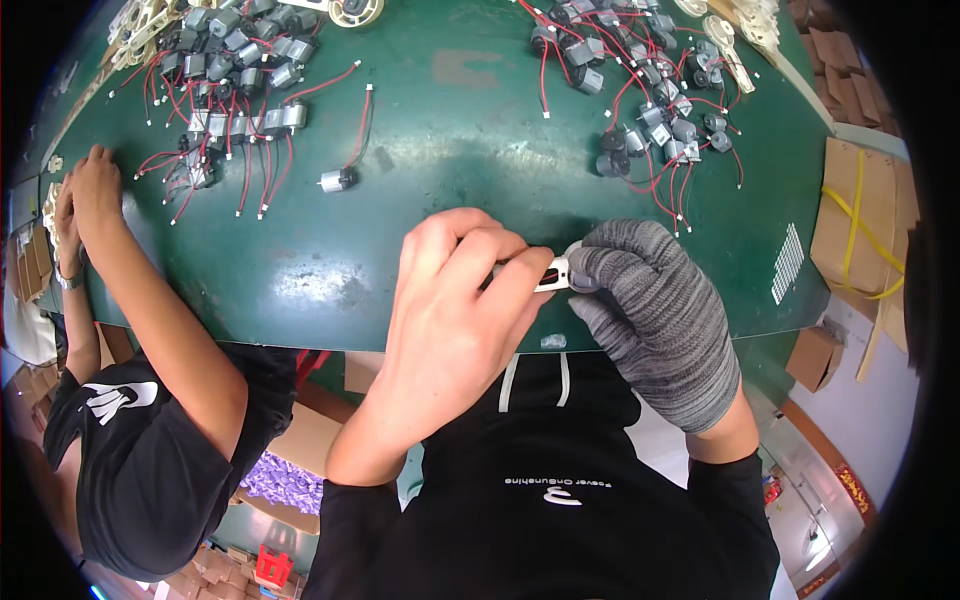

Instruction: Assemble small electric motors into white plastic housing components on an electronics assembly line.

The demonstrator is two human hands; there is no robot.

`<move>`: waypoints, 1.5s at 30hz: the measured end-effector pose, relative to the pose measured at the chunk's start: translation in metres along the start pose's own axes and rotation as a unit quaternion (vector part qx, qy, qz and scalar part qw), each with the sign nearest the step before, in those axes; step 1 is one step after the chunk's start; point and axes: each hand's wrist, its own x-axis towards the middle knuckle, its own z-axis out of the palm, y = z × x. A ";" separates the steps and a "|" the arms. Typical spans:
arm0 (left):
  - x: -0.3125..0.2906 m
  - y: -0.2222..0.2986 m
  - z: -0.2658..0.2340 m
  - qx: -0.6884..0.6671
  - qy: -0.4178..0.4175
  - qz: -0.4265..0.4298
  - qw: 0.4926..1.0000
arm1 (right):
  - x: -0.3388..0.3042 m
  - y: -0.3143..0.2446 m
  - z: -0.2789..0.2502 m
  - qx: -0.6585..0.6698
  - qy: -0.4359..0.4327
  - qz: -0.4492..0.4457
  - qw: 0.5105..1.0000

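Between my two hands, over the near edge of the green table, is a small white plastic housing with a dark slot and a bit of red wire in it. My bare left hand pinches its left end, fingers curled over it. On the other end my right hand, in a grey knitted glove, is closed around the part; a rounded grey piece shows at the glove's fingertips. What the glove covers is hidden. A single small motor with red and black leads lies beyond my left hand.
Piles of small wired motors lie at far left and far right. White plastic parts sit beyond the right pile. At left, a co-worker's arm reaches onto the table. Cardboard boxes stand at right.
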 end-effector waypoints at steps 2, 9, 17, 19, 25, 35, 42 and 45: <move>-0.002 0.000 -0.001 0.004 0.006 -0.001 1.000 | -0.003 0.002 0.001 0.028 0.032 -0.009 0.999; 0.000 0.001 -0.001 0.005 0.029 0.013 0.999 | -0.003 0.006 -0.003 0.001 0.038 0.020 0.999; -0.015 0.008 -0.014 0.047 0.013 0.035 0.998 | 0.008 0.005 -0.001 -0.050 0.009 -0.102 0.993; -0.021 0.006 0.000 0.000 0.081 0.048 0.996 | -0.003 0.005 -0.001 -0.041 -0.007 -0.091 0.995; -0.035 0.021 0.003 -0.025 0.068 0.028 0.997 | -0.024 0.019 0.012 0.099 -0.021 -0.002 0.995; -0.027 0.016 -0.001 -0.023 0.055 0.025 0.998 | -0.018 0.016 0.008 -0.108 0.028 -0.131 0.985; -0.026 0.021 -0.005 -0.020 0.033 0.037 0.999 | -0.011 0.022 -0.005 -0.117 -0.031 -0.164 0.979; -0.029 0.019 -0.003 -0.035 0.029 0.027 0.999 | -0.011 0.023 -0.005 -0.091 -0.037 -0.156 0.983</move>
